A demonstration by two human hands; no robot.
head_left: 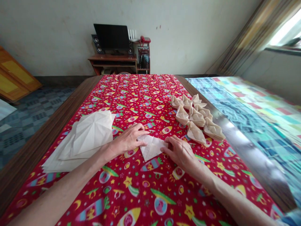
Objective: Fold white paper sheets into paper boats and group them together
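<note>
A small folded piece of white paper (152, 148) lies on the red patterned cloth (145, 191), one corner pointing toward me. My left hand (131, 136) holds its left corner, the thumb on top and the index finger stretched along the upper edge. At the right corner, my right hand (180, 150) pinches the paper between thumb and bent fingers. Left of my hands rests a stack of creased white paper sheets (91, 135). Several finished-looking folded paper boats (196, 116) stand grouped on the right side of the cloth.
The cloth covers a dark wooden table with bare edges (77, 103). Beyond it a desk (113, 59) carries a monitor (111, 37), speakers and a red telephone (145, 39). A bed with a checked sheet (258, 106) adjoins the right side; a yellow cabinet (17, 75) stands left.
</note>
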